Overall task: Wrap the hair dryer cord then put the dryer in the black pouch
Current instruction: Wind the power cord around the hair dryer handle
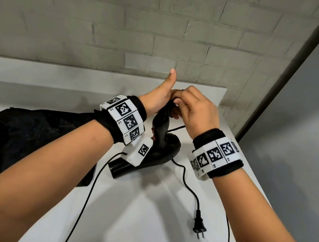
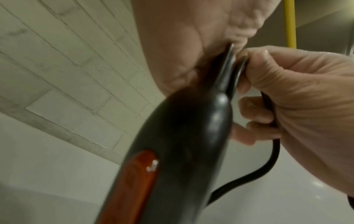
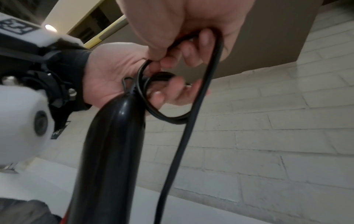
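A white table stands against a pale brick wall.

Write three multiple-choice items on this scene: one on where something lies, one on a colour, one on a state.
1. Where does the black pouch lie?
A. left of the hair dryer
B. over the plug
C. in the right hand

2. What colour is the switch panel on the dryer's handle?
A. blue
B. reddish-orange
C. white

3. What state is the plug in?
A. tucked into the pouch
B. held by the left hand
C. loose on the table

Key: 1 A, head view shows it left of the dryer. 2 B, left wrist view shows it. 3 C, its prongs lie free.
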